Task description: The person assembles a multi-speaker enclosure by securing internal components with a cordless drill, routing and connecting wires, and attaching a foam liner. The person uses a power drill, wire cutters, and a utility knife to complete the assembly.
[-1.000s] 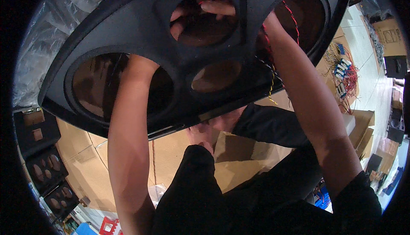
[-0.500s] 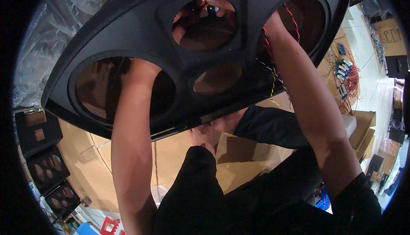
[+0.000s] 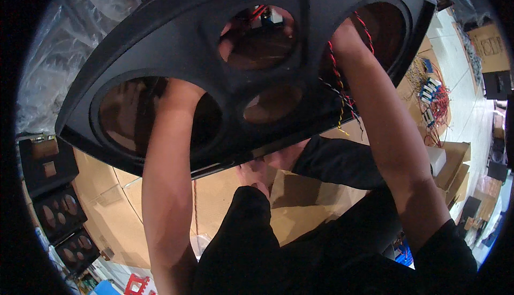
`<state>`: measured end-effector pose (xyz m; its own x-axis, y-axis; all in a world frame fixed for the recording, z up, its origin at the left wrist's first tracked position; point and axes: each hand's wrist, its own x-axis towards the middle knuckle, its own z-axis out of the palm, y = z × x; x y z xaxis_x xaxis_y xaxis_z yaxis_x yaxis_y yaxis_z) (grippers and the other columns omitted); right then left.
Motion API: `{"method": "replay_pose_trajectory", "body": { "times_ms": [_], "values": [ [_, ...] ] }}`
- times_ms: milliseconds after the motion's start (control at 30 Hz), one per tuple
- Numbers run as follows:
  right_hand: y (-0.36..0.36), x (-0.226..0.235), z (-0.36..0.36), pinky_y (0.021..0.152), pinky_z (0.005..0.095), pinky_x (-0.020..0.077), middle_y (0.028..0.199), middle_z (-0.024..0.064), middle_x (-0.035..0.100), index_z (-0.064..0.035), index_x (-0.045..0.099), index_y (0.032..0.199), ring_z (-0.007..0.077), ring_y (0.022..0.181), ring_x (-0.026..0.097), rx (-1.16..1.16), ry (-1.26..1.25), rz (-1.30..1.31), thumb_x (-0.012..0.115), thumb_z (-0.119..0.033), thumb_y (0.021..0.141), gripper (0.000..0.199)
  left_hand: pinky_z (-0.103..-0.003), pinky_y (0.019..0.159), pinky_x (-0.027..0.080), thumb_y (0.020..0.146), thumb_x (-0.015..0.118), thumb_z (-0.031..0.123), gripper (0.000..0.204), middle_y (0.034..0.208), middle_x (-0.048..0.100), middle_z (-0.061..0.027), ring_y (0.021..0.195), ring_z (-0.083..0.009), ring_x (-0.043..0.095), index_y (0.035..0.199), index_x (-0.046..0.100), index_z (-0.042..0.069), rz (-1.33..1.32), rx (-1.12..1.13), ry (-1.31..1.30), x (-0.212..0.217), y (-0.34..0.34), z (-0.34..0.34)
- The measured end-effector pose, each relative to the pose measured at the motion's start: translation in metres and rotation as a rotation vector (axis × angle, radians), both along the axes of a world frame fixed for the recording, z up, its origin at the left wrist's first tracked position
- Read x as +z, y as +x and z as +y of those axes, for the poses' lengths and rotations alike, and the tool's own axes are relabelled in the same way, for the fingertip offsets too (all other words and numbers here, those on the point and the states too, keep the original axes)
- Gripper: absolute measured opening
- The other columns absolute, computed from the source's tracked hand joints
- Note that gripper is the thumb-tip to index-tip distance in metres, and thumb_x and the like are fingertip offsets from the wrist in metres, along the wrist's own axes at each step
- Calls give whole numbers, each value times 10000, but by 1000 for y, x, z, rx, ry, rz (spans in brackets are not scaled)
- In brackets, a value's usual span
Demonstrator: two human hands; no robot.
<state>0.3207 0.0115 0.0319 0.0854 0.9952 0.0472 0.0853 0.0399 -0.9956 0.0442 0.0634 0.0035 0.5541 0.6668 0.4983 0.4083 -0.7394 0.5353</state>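
Note:
A black speaker cabinet [image 3: 257, 88] with several round cut-outs lies tilted before me. Both my forearms reach into its big side openings. Through the upper middle hole, curled fingers of my left hand [image 3: 226, 47] show at the left rim; what they close on is hidden. Fingers of my right hand [image 3: 288, 24] show at the right rim, closed at a small white part [image 3: 274, 15] with red wires. A twisted red-and-black wire [image 3: 333, 54] hangs out of the right opening beside my wrist, with a yellow-and-black wire [image 3: 341, 115] below it.
Flattened cardboard [image 3: 107, 204] covers the floor under my bare feet [image 3: 254, 172]. Several white-and-blue parts [image 3: 430, 90] with red wires lie at right, near an open carton [image 3: 455, 166]. More black cabinets [image 3: 56, 209] stand at left, below clear plastic wrap [image 3: 48, 80].
The cabinet has tipped and shifted slightly, its upper middle hole now a little lower. The white part inside shows farther right, and my right wrist has moved slightly.

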Motion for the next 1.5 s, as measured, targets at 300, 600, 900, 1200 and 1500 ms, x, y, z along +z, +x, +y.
{"method": "replay_pose_trajectory", "body": {
  "times_ms": [300, 600, 900, 1200, 1500],
  "values": [
    [4, 40, -81, 620, 326, 477, 803, 70, 620, -2, 622, 975, 185, 672, 586, 171, -144, 626, 601, -155, 949, 156, -368, 1055, 399, 823, 515, 43, 363, 1233, 624, -137, 1179, -288, 566, 1163, 639, 24, -39, -39, -20, -3, 1, 6],
    [24, 65, -125, 613, 227, 429, 828, 3, 645, 11, 680, 1108, 66, 689, 525, -228, -64, -43, 660, -139, 929, 234, -365, 1040, 409, 821, 492, 29, 362, 1218, 628, -142, 1150, -290, 581, 1151, 642, 26, 21, -48, 21, 16, 9, -7],
    [38, 71, -144, 715, 266, 503, 839, 72, 694, -37, 722, 1025, 95, 797, 642, -337, 17, -833, 692, -119, 873, 176, -353, 986, 452, 853, 523, 26, 309, 1156, 655, -127, 1099, -271, 611, 1132, 654, 38, -84, -98, -121, 26, 15, -16],
    [24, 59, -186, 689, 255, 499, 893, 67, 645, -23, 716, 1040, 127, 799, 639, -117, -120, -257, 695, -12, 841, 200, -342, 936, 479, 897, 609, 80, 189, 1091, 672, -79, 1052, -231, 626, 1074, 675, 65, -111, -110, -74, 32, 13, -17],
    [9, 59, -122, 723, 297, 524, 865, 111, 684, -54, 750, 981, 223, 782, 678, -81, 205, -791, 698, 17, 756, 241, -339, 926, 478, 876, 699, 145, 266, 1091, 673, -83, 1038, -213, 622, 1119, 654, 47, -188, -86, -251, 42, 8, -26]
  ]
}}
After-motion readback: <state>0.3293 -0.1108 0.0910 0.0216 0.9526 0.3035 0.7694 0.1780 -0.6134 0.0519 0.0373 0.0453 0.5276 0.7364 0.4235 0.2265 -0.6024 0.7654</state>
